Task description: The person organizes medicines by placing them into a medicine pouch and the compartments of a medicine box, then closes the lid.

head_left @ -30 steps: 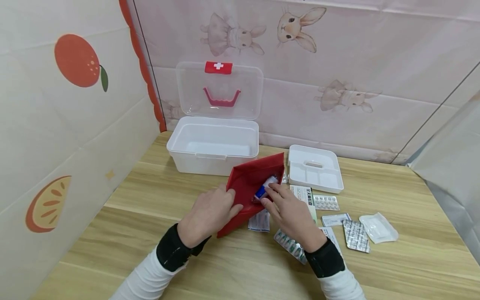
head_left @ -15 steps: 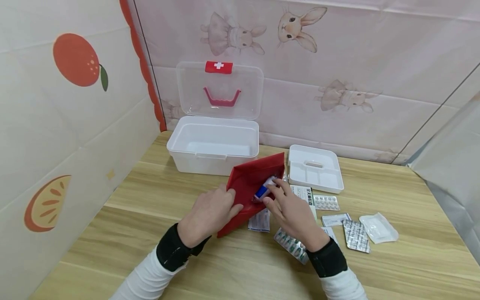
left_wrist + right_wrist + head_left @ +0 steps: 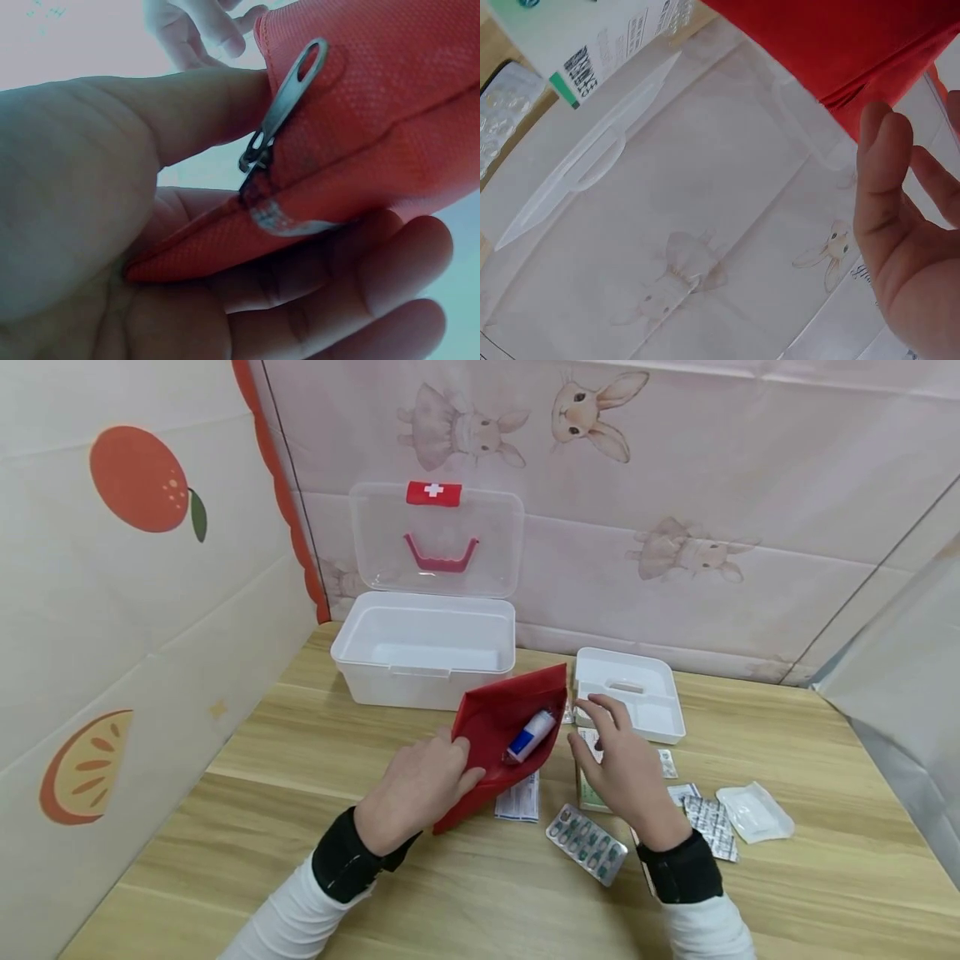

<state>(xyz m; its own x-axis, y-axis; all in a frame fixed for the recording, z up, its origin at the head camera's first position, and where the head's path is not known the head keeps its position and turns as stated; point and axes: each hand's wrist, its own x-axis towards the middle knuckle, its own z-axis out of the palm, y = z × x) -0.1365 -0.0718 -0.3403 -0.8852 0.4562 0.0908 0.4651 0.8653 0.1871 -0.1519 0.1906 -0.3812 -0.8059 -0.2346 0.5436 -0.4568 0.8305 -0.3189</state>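
Observation:
A red zip pouch point(image 3: 487, 727) is tilted with its mouth spread, and my left hand point(image 3: 418, 785) grips its left edge. In the left wrist view the thumb and fingers lie on either side of the red cloth point(image 3: 375, 127), near a metal zip pull point(image 3: 292, 90). Inside the pouch rests a white and blue roll point(image 3: 531, 737) in clear wrap. My right hand point(image 3: 622, 768) hovers just right of the pouch, fingers loosely bent, holding nothing. Below it lies a green and white medicine box point(image 3: 590, 789), partly hidden. A blister pack of green capsules point(image 3: 587, 845) lies nearer the front.
Behind the pouch stands a white first-aid box point(image 3: 423, 681) with its clear lid point(image 3: 480, 518) raised. At its right sits a white compartment tray point(image 3: 660, 710). Further right are a silver blister pack point(image 3: 712, 827) and a clear packet point(image 3: 755, 814). A printed sachet point(image 3: 519, 799) lies beside the pouch.
My right hand has let go of the roll in the pouch and moved right, out of the pouch. The left hand keeps its grip on the pouch.

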